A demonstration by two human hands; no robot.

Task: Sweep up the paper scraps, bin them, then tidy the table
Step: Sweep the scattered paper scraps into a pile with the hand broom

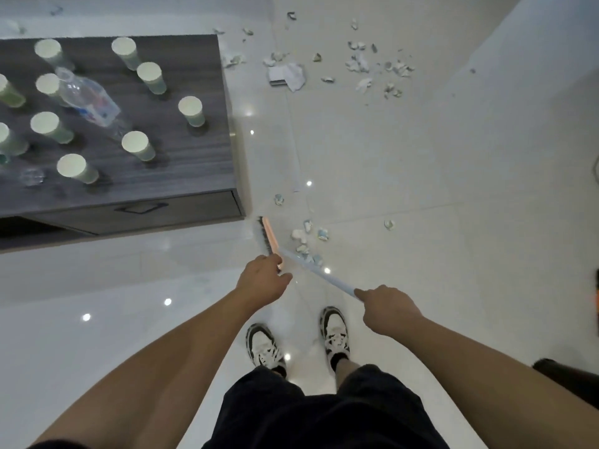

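A broom with a pink head [268, 235] and dark bristles stands on the white tiled floor just off the table's near corner. Its pale blue handle [319, 273] runs back to my right hand [385, 311], which grips the handle's end. My left hand [262, 281] is curled over the near end of the pink head. A small cluster of paper scraps [303, 237] lies just right of the broom head. Many more paper scraps [358, 63] and a larger crumpled sheet [288, 75] are scattered farther away on the floor.
A dark grey wooden table [194, 176] with a drawer fills the left side, bearing several pale green paper cups [190, 109] and a clear plastic bottle [87, 98] lying on its side. My two shoes [335, 335] stand just behind the broom. A dark object [564, 374] sits at the right edge.
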